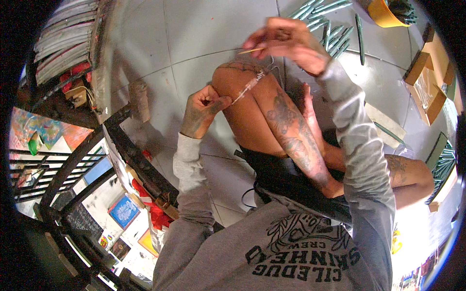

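Observation:
My left hand (208,107) is closed in a pinch at the left side of my raised knee. Between its thumb and finger is one end of a thin, whitish, knotted-looking strand (250,86), which slants up and right across the knee. My right hand (287,44) is raised above and beyond the knee, smeared a little by motion. Its fingers close on a thin, pale wooden stick (251,50) that points left. A fine light line hangs below the right hand; whether it joins the strand I cannot tell.
Green sticks (335,41) lie in a loose pile on the grey tiles beyond my right hand, near a yellow bucket (381,12). Farther right are an open cardboard box (421,92) and another box holding green sticks (444,162). A black frame (141,162) stands at left.

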{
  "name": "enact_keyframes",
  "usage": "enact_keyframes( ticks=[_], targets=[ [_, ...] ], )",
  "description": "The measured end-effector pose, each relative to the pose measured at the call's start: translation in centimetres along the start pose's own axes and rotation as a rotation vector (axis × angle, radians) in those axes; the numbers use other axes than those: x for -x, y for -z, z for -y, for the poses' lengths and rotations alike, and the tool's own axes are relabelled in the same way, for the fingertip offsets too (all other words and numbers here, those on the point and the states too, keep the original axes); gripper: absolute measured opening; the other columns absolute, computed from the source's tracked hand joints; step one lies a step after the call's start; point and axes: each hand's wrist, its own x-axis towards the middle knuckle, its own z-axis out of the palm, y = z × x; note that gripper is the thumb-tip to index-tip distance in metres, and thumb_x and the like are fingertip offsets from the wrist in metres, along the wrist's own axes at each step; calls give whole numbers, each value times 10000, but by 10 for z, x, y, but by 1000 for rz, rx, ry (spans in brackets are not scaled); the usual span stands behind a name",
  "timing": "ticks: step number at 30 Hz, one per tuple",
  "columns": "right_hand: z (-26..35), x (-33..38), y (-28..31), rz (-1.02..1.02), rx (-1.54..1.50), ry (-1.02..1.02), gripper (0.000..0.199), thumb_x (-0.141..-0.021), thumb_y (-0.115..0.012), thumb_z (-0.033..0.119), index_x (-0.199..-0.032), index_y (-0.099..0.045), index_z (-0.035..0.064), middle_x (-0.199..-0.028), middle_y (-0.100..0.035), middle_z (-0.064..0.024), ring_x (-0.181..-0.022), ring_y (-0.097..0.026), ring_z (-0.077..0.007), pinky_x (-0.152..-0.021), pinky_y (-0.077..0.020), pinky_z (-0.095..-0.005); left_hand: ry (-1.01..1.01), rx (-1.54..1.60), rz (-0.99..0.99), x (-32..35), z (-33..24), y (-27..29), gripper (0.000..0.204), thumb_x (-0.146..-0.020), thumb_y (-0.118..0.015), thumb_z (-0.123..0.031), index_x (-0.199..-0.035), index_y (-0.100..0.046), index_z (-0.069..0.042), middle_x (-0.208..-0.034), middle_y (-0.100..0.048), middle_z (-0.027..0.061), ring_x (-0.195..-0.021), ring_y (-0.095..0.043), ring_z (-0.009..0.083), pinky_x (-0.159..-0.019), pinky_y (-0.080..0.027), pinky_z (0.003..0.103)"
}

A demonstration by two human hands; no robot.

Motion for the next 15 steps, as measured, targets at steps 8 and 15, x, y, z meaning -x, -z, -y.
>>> enact_keyframes(
  ticks=[8, 15],
  targets=[
    [-15, 69, -12, -408, -500, -371, 115, -893, -625, 120, -933, -528, 72, -883, -662, -110, -743, -620, -189, -695, -517, -322, 104, -2, -21, 5, -12, -1, 362, -822, -774, -161, -660, -451, -137, -615, -381, -99, -571, -276, 29, -519, -198, 222],
    [-49, 64, -21, -450, -299, -332, 109, -916, -615, 138, -952, -555, 55, -875, -669, -104, -734, -615, -174, -678, -501, -293, 142, -91, -45, 5, -27, -7, 359, -814, -775, -181, -664, -450, -148, -613, -385, -102, -566, -278, 25, -516, -200, 219]
  ],
)
